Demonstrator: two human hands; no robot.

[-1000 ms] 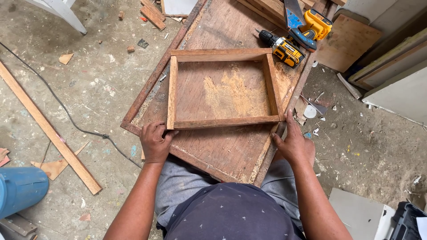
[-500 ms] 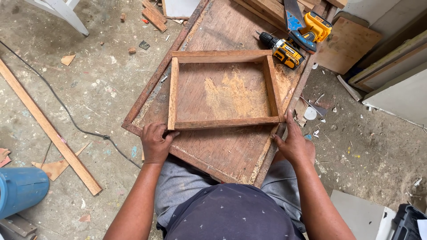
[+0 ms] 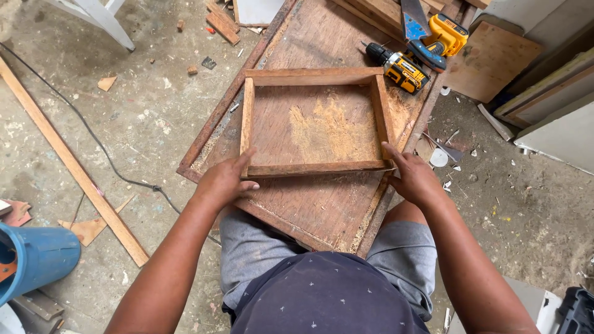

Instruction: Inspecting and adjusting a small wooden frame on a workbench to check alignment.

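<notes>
Head view, hands (image 3: 226, 181) gripping wooden frame (image 3: 315, 121)

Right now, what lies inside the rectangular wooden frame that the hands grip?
Inside the wooden frame only the board beneath shows, with a pale sawdust patch. The left hand and right hand cover the near corners; what lies under the rails is hidden.
</notes>
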